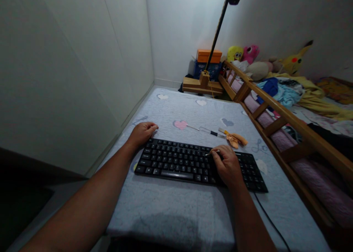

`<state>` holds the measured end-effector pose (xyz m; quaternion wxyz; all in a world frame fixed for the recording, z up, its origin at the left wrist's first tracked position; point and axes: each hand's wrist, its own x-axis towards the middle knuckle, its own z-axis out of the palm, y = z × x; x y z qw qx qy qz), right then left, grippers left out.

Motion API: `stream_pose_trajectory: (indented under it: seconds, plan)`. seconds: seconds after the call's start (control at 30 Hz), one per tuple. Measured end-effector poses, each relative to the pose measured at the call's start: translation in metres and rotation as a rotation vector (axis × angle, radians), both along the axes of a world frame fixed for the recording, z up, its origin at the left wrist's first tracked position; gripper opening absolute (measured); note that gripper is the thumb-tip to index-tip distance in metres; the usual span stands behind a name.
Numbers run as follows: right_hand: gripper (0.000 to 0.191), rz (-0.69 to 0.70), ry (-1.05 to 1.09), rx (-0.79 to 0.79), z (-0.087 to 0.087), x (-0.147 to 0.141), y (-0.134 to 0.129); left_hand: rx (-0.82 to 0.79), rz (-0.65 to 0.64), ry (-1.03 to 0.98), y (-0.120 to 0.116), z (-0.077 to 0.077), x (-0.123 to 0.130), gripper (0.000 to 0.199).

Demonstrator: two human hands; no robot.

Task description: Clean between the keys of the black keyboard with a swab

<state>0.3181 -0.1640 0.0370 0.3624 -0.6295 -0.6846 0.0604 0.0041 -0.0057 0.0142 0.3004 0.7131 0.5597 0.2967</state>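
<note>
The keyboard (176, 160) lies crosswise on the cloth-covered table (171, 204), with bare cloth on its near side; at right, a wooden bed rail (271, 97) borders the table. A pale wall (176, 27) stands beyond. The left hand (142, 133), fingers curled, rests at the keyboard's far left corner; the right hand (226, 163) pinches a thin swab (211, 153) over the keys.

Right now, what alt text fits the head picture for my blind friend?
The right hand holds a thin stick over a black keyboard on a pale cloth; the left hand is at the keyboard's far left corner. Beyond lie small tools, with a wooden rail and plush toys at right.
</note>
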Motion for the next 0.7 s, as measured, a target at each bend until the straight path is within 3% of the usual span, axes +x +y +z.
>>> stream_pose_trajectory:
  seconds: [0.4, 0.7]
  plan:
    - [0.017, -0.020, -0.010, 0.019, -0.0020, -0.0001, 0.0026, 0.015, -0.003, 0.016, 0.0050, -0.0078, -0.0031, 0.040]
    - [0.017, -0.066, -0.019, 0.033, -0.0028, 0.0067, 0.0012, 0.011, -0.008, 0.006, 0.0028, -0.0049, -0.0025, 0.040]
